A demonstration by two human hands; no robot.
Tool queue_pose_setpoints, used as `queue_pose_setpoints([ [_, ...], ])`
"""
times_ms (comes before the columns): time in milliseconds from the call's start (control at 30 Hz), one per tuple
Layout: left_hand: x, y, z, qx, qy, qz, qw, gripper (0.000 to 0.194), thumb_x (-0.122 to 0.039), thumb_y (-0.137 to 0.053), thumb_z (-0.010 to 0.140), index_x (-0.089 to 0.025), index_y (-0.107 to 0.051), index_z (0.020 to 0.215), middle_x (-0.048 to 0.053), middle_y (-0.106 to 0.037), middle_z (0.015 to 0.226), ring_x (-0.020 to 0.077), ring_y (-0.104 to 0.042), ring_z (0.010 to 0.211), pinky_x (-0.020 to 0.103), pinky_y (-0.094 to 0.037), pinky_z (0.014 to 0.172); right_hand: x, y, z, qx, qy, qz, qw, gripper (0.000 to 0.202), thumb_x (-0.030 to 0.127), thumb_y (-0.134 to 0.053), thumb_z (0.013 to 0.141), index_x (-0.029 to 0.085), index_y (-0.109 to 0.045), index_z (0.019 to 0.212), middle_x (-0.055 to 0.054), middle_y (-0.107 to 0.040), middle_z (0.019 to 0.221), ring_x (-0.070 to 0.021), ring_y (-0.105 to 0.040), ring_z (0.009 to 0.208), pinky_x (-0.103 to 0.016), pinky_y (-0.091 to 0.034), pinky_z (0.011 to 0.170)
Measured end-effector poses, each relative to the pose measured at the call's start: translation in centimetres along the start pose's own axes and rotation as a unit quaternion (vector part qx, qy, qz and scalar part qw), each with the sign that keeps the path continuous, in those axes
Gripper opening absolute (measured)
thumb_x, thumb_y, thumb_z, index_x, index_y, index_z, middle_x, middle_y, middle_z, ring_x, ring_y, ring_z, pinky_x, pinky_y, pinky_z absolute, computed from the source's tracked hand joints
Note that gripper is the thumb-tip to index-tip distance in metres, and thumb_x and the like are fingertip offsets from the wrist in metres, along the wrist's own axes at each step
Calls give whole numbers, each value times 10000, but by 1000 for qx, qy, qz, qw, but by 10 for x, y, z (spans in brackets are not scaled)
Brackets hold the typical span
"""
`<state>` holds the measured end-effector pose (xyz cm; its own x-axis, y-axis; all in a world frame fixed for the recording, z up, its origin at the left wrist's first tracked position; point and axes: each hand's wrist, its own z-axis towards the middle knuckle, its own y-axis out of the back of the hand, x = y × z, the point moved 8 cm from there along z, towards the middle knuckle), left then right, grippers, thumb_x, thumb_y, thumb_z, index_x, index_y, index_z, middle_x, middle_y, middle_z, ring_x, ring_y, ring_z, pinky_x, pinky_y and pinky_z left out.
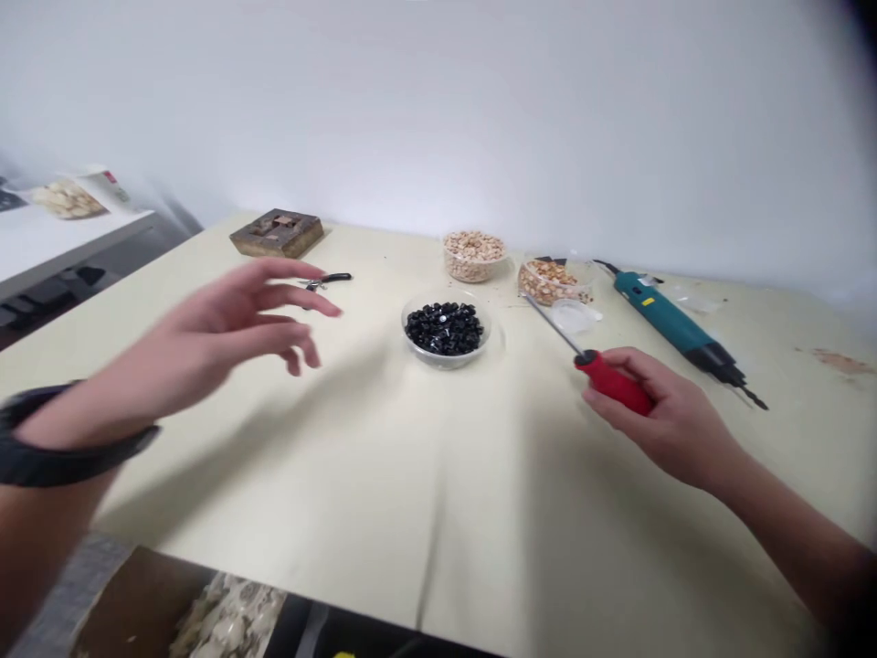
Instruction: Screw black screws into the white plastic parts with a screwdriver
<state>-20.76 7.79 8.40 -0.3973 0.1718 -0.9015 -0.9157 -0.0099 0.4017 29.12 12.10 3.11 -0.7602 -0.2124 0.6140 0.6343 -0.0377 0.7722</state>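
My left hand (pixel 233 334) hovers over the left part of the table with its fingers apart and nothing in them; a black band circles the wrist. Partly behind its fingertips lie small pliers (pixel 335 277) with black handles. In my right hand (pixel 668 411) is a screwdriver (pixel 617 382) with a red handle, its metal shaft pointing up and to the left. Between the hands stands a clear round bowl (pixel 447 358) of small black pieces, with a few shiny bits on top.
Behind are a tub of beige pieces (pixel 474 256), a tub of orange-brown pieces (pixel 552 279) and a clear lid (pixel 574 316). A green rotary tool (pixel 668 320) lies at right, a wooden block (pixel 278 233) at back left. Below the table's front edge sits an open box (pixel 147 599).
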Motion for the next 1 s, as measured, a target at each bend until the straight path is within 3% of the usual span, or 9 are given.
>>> queue_pose_setpoints([
  [33,-12,-35,7,37,-2,-23,999,455,-401,-895,1050,-336,-784,1486,85,-830,1312,210,-794,802,374,-671,652,0,-3,-1,3,25,2,1000,402,600,-823,929,271,-820,1161,-94,-845,997,-266,-725,711,-396,-576,607],
  [100,-33,-86,24,37,-14,10,999,357,-396,-918,986,-285,-799,1304,48,-790,1100,174,-708,749,341,-591,632,2,-12,-9,6,73,3,997,312,510,-784,1004,261,-807,1192,-80,-865,1014,-256,-770,745,-370,-610,644],
  [167,-44,-120,43,15,-23,55,998,286,-407,-894,955,-254,-794,1175,38,-749,996,180,-660,775,350,-554,675,9,-17,-22,-25,138,0,990,207,389,-732,1049,252,-790,1193,-69,-864,990,-250,-797,757,-359,-628,667],
  [233,-42,-139,62,-21,-26,98,995,242,-421,-834,955,-251,-797,1123,34,-724,934,200,-640,798,376,-550,733,18,-23,-36,-49,207,-5,977,173,287,-702,1067,243,-765,1222,-92,-888,1077,-271,-852,847,-376,-667,729],
  [367,-33,-152,78,-126,-68,227,963,214,-421,-679,995,-270,-810,1071,69,-799,1011,289,-716,990,479,-612,985,24,-37,-44,-32,265,-13,964,230,229,-661,1114,267,-741,1326,-105,-892,1159,-314,-886,929,-421,-678,711],
  [500,-22,-158,72,-122,-72,319,937,397,-427,-554,1012,-291,-856,1232,91,-883,1276,403,-703,1376,612,-493,1286,19,-36,-39,-39,267,-31,962,279,229,-665,1142,307,-785,1382,-102,-895,1189,-322,-892,983,-437,-693,737],
  [600,-13,-159,68,-77,-53,346,934,532,-465,-504,1010,-308,-869,1364,90,-882,1417,455,-641,1492,672,-408,1312,16,-33,-37,-51,263,-42,963,268,256,-674,1144,297,-804,1375,-112,-899,1212,-330,-885,997,-447,-689,751],
  [700,-7,-160,69,-44,-46,353,933,540,-482,-504,989,-313,-893,1324,82,-872,1505,482,-626,1507,698,-378,1300,14,-35,-34,-37,260,-34,964,264,286,-688,1133,282,-811,1366,-110,-902,1222,-329,-876,1004,-443,-683,775],
  [1000,2,-156,78,-68,-51,298,951,380,-274,-609,963,-274,-923,1175,116,-816,1572,446,-660,1493,689,-428,1303,14,-21,-22,-64,239,-21,969,308,349,-735,1076,225,-877,1320,-142,-915,1320,-368,-868,1119,-501,-679,995],
])
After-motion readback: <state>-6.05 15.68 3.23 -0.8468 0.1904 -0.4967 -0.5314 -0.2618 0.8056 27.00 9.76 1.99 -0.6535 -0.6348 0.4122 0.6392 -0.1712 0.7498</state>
